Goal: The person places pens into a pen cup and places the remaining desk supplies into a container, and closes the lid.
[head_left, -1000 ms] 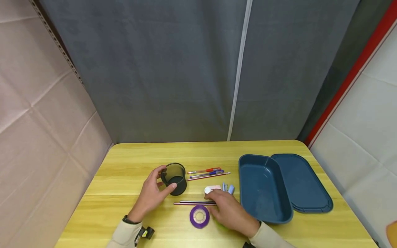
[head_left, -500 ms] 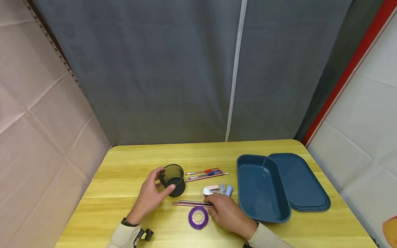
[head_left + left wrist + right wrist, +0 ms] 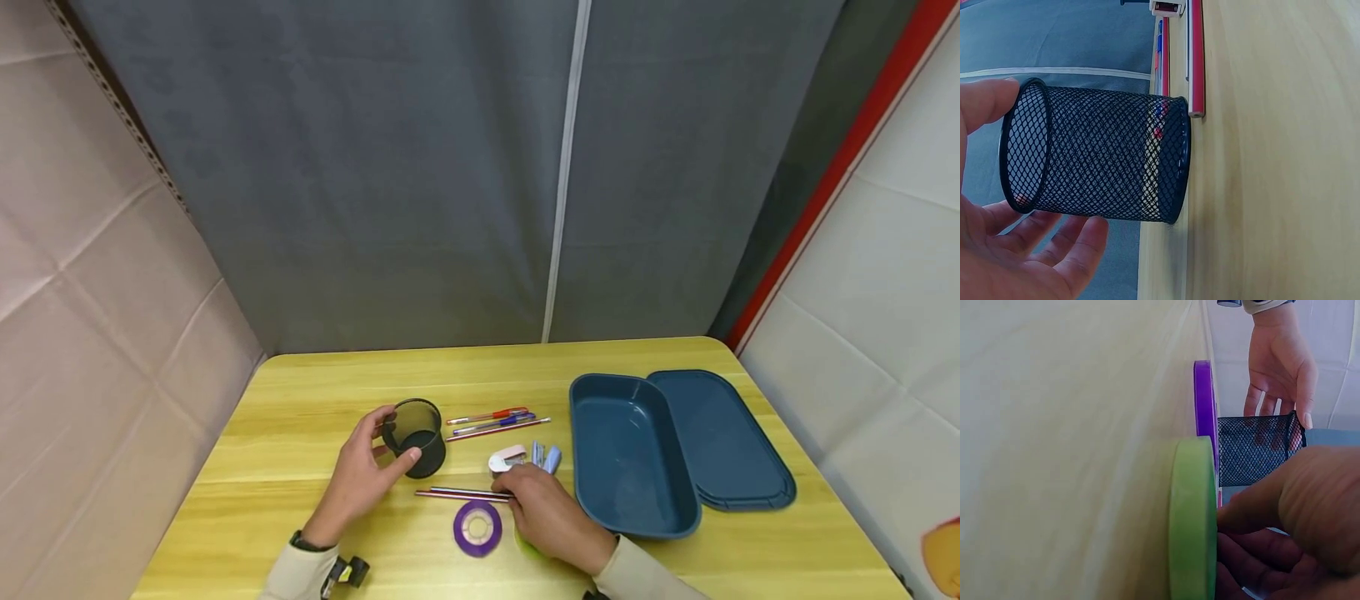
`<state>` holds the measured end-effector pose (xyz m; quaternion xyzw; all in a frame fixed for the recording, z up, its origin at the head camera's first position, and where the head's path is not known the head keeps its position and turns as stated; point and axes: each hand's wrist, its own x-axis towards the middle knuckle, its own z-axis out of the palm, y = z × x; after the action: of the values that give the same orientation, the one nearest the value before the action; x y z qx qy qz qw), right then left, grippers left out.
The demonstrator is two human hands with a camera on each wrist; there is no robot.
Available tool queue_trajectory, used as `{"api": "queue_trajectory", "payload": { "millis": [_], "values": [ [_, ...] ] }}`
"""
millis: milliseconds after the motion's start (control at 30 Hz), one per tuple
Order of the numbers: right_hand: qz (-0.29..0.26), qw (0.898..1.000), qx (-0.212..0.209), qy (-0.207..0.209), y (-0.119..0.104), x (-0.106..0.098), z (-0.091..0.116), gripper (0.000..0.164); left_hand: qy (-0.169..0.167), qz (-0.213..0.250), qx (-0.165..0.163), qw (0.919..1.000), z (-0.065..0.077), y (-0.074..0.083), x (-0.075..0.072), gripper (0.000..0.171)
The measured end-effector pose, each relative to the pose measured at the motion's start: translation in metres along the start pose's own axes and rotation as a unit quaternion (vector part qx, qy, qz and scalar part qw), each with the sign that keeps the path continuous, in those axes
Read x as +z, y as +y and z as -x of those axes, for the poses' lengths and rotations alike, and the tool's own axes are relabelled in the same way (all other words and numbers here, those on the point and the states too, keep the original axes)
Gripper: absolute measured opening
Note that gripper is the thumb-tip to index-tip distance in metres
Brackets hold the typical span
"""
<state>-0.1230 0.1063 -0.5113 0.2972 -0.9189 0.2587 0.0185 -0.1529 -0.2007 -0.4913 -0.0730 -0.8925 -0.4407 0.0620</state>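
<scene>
Steadying (head view): mesh cup (image 3: 429,454), near upright beyond pencils (image 3: 457,494), is held at its rim by half-spread left hand (image 3: 360,475); pencils are apparently pinched by nearly closed right hand (image 3: 551,517); even pressure on both pencils is advised | Left wrist: mesh cup's side profile is shown | Right wrist: green tape roll (image 3: 1191,519), mostly hidden in head view, is revealed; pinch is obscured.

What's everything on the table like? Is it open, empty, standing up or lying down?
Cup: mouth up, empty, left hand around it
Near pencils: lying down, right hand at one end
Orange pen: lying down
Blue pen: lying down
Purple tape: flat
Green roll: flat
Box: open, empty
Lid: off, flat beside the box
White-and-pink thing: can't tell if it's open
</scene>
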Motion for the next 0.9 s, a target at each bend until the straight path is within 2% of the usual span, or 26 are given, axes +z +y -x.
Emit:
{"api": "queue_trajectory", "payload": {
  "millis": [400, 667, 900],
  "values": [
    [0.004, 1.0, 0.006, -0.001, -0.0015, 0.0015, -0.0011, 0.03, 0.002, -0.003, -0.001, 1.0, 0.0005, -0.0009, 0.0001, 0.085],
    [0.018, 1.0, 0.002, 0.005, -0.0007, 0.0024, 0.0004, 0.025, 0.001, 0.004, -0.001, 1.0, 0.0008, -0.002, 0.0008, 0.084],
    [0.012, 1.0, 0.011, -0.008, 0.0006, 0.0022, 0.0005, 0.022, -0.002, 0.006, -0.002, 1.0, 0.0001, -0.0013, 0.0021, 0.085]
  ]
}}
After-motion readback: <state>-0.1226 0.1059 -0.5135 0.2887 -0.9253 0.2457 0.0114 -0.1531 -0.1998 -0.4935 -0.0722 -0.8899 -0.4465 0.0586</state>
